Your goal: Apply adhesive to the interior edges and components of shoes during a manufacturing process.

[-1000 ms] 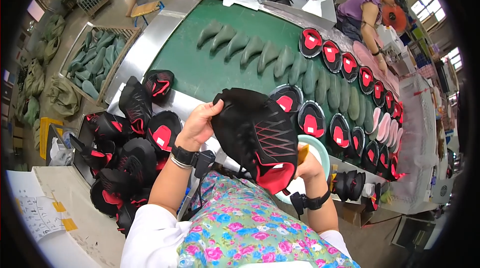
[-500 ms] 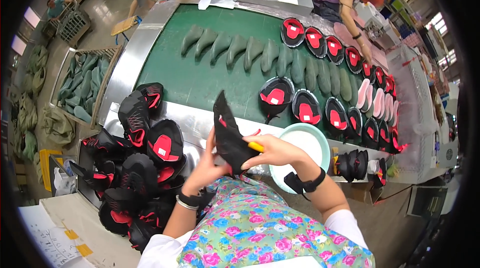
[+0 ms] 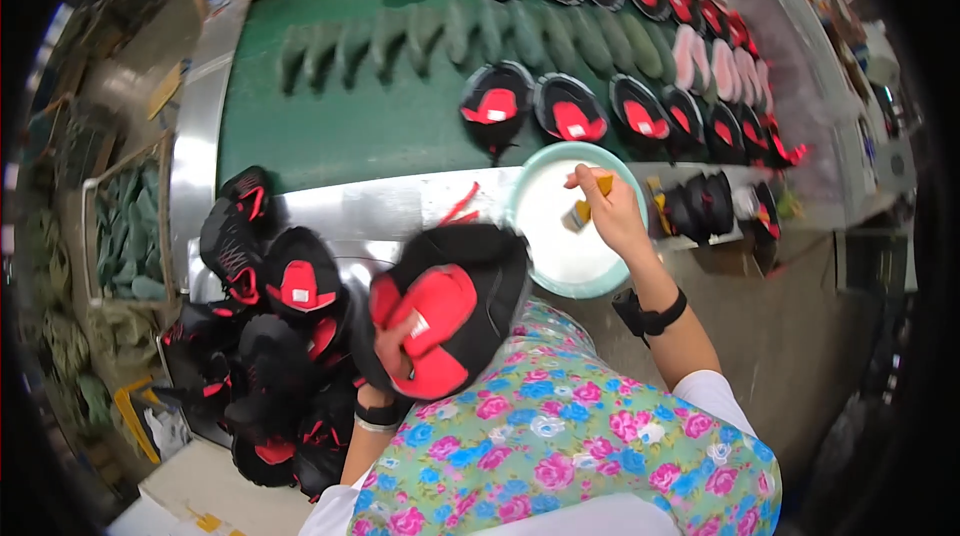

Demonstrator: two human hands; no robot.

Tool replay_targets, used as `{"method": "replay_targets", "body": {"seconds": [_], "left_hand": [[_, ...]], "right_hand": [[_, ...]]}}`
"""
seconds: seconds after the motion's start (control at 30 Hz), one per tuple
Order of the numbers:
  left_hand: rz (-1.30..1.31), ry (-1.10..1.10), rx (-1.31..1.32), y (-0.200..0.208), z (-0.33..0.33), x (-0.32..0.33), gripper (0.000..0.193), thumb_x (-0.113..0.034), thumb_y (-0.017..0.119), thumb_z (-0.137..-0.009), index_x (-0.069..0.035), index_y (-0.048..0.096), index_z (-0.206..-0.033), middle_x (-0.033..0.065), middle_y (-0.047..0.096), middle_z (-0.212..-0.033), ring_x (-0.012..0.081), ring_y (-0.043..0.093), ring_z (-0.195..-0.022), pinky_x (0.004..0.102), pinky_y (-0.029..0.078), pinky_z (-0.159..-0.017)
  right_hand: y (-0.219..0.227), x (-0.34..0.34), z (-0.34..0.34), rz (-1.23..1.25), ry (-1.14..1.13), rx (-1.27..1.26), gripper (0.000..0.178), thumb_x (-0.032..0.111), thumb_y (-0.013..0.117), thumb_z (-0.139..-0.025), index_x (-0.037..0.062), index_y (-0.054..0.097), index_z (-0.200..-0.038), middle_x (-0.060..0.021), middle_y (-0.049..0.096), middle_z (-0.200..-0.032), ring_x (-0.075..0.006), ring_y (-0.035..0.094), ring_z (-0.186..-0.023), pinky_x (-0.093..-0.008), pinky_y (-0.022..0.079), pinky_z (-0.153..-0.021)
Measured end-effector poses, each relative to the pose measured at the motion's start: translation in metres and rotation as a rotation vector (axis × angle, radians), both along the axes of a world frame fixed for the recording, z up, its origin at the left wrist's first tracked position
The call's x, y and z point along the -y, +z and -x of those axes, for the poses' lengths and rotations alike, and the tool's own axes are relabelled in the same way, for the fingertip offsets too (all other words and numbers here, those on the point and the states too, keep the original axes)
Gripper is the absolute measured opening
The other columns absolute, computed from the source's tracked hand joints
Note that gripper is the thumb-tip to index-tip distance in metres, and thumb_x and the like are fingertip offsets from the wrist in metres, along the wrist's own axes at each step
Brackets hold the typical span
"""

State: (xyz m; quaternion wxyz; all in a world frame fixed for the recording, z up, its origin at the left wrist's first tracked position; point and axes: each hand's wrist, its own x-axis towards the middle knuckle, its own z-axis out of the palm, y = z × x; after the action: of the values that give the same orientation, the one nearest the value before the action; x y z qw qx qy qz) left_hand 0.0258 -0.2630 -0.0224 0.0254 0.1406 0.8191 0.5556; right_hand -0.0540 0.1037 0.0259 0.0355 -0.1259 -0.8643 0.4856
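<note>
My left hand (image 3: 393,348) grips a black shoe upper (image 3: 490,301) at its near left side, some fingers showing against the red lining. The upper is tilted so that its red inside faces up, and it is blurred by motion. In my right hand (image 3: 622,218) is a paintbrush (image 3: 578,217) with a yellow handle, bristles pointing down over a pale green basin (image 3: 575,289) of white liquid. Whether the bristles touch the liquid I cannot tell. The basin stands just right of the upper, at the bench's near edge.
Black and red shoe uppers (image 3: 270,361) lie heaped at left. Across the green belt (image 3: 330,136) run rows of dark green shoe lasts (image 3: 420,41), more uppers (image 3: 570,108) and pink insoles (image 3: 722,68). A crate of lasts (image 3: 130,226) stands far left.
My right hand has left the upper and moved over the basin with the brush. The upper has turned from edge-on to showing its red lining. The whole view has shifted.
</note>
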Motion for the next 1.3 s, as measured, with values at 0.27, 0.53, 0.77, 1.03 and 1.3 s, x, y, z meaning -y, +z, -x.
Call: {"method": "replay_targets", "body": {"seconds": [0.27,0.53,0.77,1.03,1.3], "left_hand": [[-0.351,-0.316,1.172,0.034,0.004,-0.017,0.042,-0.004,0.067,-0.086,0.003,0.055,-0.125,0.0075,0.06,-0.121,0.0175,0.058,-0.109,0.0338,0.046,-0.097],[-0.374,-0.088,0.932,-0.019,0.016,-0.079,0.036,-0.011,0.064,-0.091,-0.001,0.054,-0.125,0.0038,0.057,-0.114,0.0133,0.055,-0.103,0.0276,0.045,-0.09],[-0.674,-0.181,1.122,-0.045,0.03,-0.13,0.046,-0.008,0.059,-0.092,-0.001,0.045,-0.136,0.0111,0.055,-0.13,0.0206,0.056,-0.115,0.0356,0.044,-0.101],[-0.699,-0.149,1.133,-0.028,0.036,-0.154,0.055,-0.006,0.061,-0.091,-0.002,0.039,-0.141,0.0108,0.051,-0.137,0.0221,0.053,-0.12,0.0373,0.043,-0.104],[-0.749,0.004,0.923,0.005,0.042,-0.178,0.05,-0.003,0.058,-0.092,-0.005,0.042,-0.139,0.0118,0.052,-0.136,0.0244,0.054,-0.122,0.0412,0.044,-0.104]], "right_hand": [[-0.106,-0.075,-0.084,-0.1,-0.323,0.187,0.023,0.02,0.075,-0.08,0.0004,0.073,-0.092,-0.0159,0.07,-0.077,-0.0246,0.069,-0.071,-0.0303,0.052,-0.065],[-0.135,-0.077,-0.093,-0.15,-0.39,0.194,0.02,0.01,0.076,-0.076,0.0012,0.072,-0.093,-0.0174,0.07,-0.082,-0.0267,0.07,-0.072,-0.0314,0.054,-0.068],[-0.049,-0.067,-0.088,0.536,-0.216,-0.096,0.02,0.005,0.076,-0.078,-0.0003,0.072,-0.097,-0.0085,0.072,-0.087,-0.0138,0.067,-0.078,-0.0244,0.052,-0.073],[-0.064,-0.081,-0.09,0.477,-0.303,-0.078,0.018,0.008,0.077,-0.078,-0.0009,0.072,-0.093,-0.0085,0.072,-0.085,-0.0116,0.066,-0.077,-0.0242,0.052,-0.072],[-0.048,-0.055,-0.114,0.214,-0.368,0.069,0.024,0.019,0.076,-0.08,-0.002,0.067,-0.075,-0.0085,0.064,-0.06,-0.0115,0.06,-0.053,-0.0273,0.047,-0.052]]}}
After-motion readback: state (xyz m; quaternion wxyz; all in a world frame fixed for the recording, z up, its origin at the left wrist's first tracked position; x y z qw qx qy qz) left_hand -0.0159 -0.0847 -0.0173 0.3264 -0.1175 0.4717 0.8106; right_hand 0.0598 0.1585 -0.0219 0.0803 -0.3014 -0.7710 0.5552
